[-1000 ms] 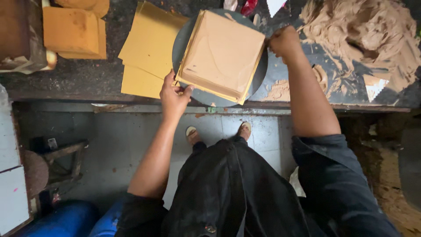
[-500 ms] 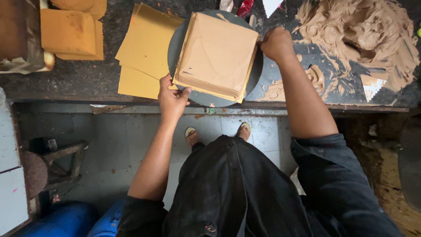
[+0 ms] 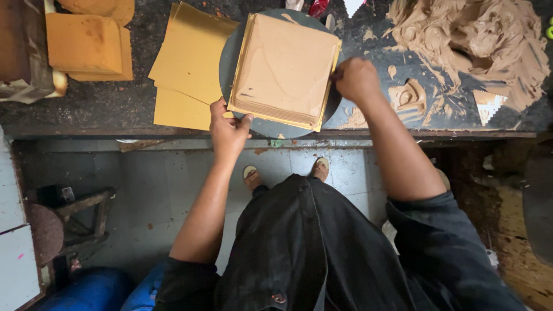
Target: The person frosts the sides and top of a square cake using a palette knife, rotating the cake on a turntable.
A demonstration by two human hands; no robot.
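My left hand [image 3: 228,128] pinches the near corner of the tan-coated square block [image 3: 283,69] on the grey turntable [image 3: 230,57], while my right hand [image 3: 355,79], fist closed, presses its right edge.

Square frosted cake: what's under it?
The square frosted cake sits on a gold square board, only its edges showing, on a round grey turntable. The left hand grips the near corner; the right hand touches the right edge. The turntable's middle is covered.

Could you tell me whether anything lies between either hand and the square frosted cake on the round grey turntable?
Nothing visible does: the left hand touches the square tan frosted cake at its near corner, and the right hand is at its right edge.
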